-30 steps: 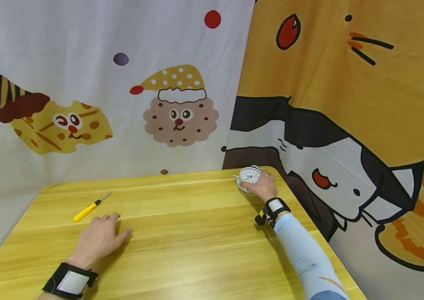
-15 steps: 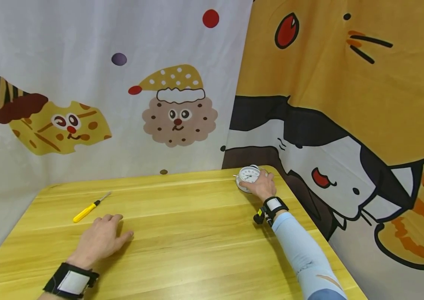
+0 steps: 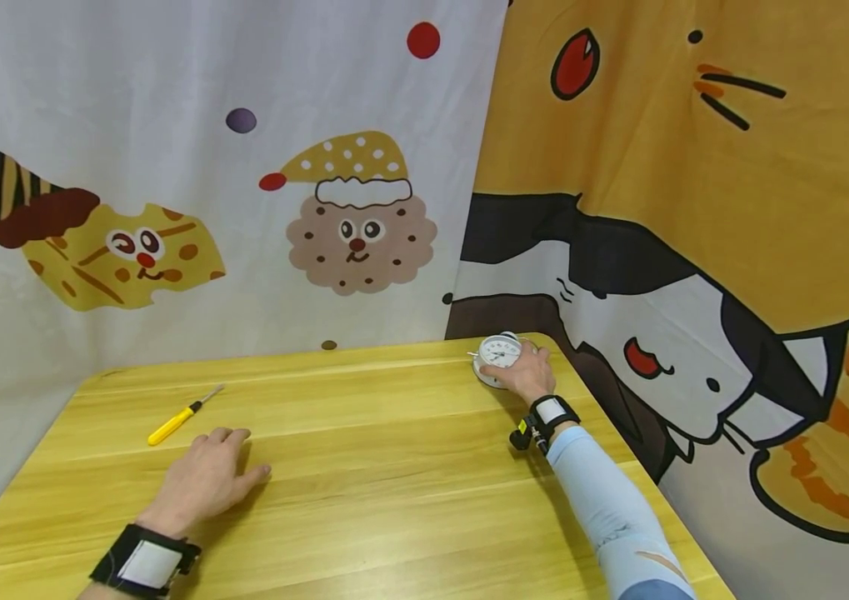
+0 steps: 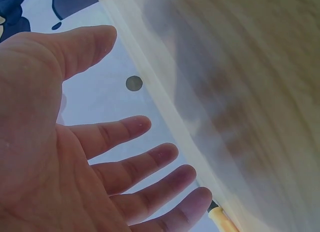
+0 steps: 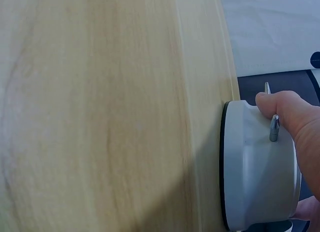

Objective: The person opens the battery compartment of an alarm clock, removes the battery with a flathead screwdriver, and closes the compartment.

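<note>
Since a second ago the left hand (image 3: 199,481) has shifted slightly rightward, over the left half of the desk (image 3: 364,508), its grip spread and holding nothing. Beyond it a yellow-handled screwdriver (image 3: 173,426) lies toward the left edge. Near the far right corner the right hand (image 3: 531,372)'s grip curls round a white alarm clock (image 3: 497,351) lying face up.

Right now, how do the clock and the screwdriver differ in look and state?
The clock is white with a round face; the screwdriver is long and thin, with a yellow handle. The right hand grips the clock, while the screwdriver lies apart from the left hand. Both are on the wooden table.
</note>
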The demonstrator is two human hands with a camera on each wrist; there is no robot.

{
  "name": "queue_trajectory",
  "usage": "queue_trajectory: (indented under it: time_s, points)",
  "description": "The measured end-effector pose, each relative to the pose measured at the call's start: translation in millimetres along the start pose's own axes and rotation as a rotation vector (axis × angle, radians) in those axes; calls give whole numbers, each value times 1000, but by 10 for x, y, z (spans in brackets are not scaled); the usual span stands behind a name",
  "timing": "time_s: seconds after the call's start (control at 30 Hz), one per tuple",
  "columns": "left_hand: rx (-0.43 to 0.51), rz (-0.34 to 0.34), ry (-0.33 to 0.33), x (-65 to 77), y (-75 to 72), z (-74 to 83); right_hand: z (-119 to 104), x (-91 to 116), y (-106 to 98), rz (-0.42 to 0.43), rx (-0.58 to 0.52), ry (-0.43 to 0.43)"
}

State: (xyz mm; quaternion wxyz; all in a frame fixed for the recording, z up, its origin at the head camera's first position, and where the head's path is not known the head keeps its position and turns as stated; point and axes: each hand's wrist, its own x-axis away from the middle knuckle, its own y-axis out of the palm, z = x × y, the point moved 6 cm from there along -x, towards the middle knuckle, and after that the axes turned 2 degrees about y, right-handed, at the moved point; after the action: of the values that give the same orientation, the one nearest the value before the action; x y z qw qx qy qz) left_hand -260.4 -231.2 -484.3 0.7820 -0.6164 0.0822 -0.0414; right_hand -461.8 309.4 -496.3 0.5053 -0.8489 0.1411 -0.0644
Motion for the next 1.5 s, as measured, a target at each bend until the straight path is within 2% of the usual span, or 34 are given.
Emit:
queue_trajectory:
  time_s: [0.77, 1.5]
  points:
    - [8, 14, 6, -26, 29, 7, -52, 89, 9, -2, -2, -55]
    - [5, 21, 3, -43, 1, 43, -162, 185, 53, -44, 10, -106]
